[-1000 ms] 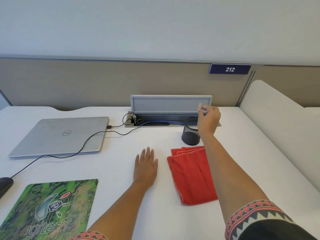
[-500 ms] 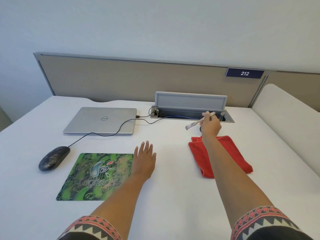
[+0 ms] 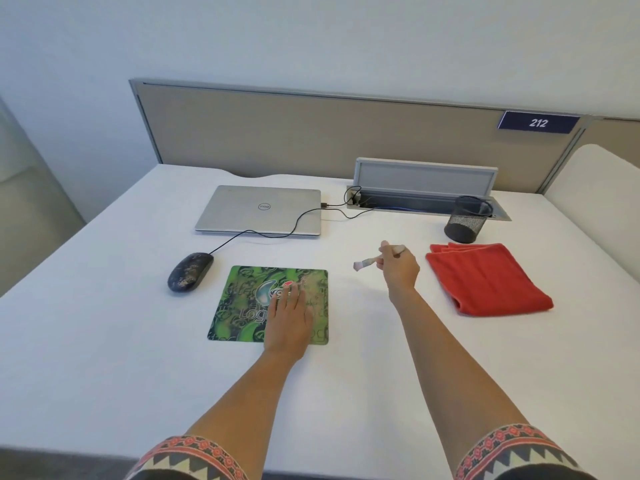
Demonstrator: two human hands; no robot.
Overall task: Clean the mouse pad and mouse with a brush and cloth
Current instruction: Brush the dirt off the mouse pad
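— Well, what has the right hand (image 3: pixel 398 271) got?
— Its fingers and thumb pinch the handle of a small pale-bristled brush (image 3: pixel 367 262), held over the white desk (image 3: pixel 104 341). The bristles jut out to the left of the knuckles, toward the pad.
— And the left hand (image 3: pixel 289 317)?
— It lies flat with straight fingers on the thin green patterned mouse pad (image 3: pixel 239 306), gripping nothing. The pad spreads out mostly to that palm's left.
— How will the pad handle?
— I'd judge it light, floppy and apt to slide under a sweep, so a flat palm pinning it suits. Lifted by one edge, it would droop.
— The mouse?
— The dark speckled oval mouse (image 3: pixel 190 276) sits off the pad, well left of the flat hand. It looks smooth and rounded, so probably slippery. Take it across the flanks, and mind the thin black cable (image 3: pixel 263 233) tugging toward the closed silver laptop (image 3: pixel 259 209).
— The cloth?
— The folded red cloth (image 3: pixel 485 278) lies just right of the brush hand, untouched. It should be soft, limp and easily bunched. Beyond it stands a black mesh cup (image 3: pixel 465 221).
— And the brush itself?
— Likely featherlight. A pinch mid-handle gives control, with light pressure so the bristles don't splay.
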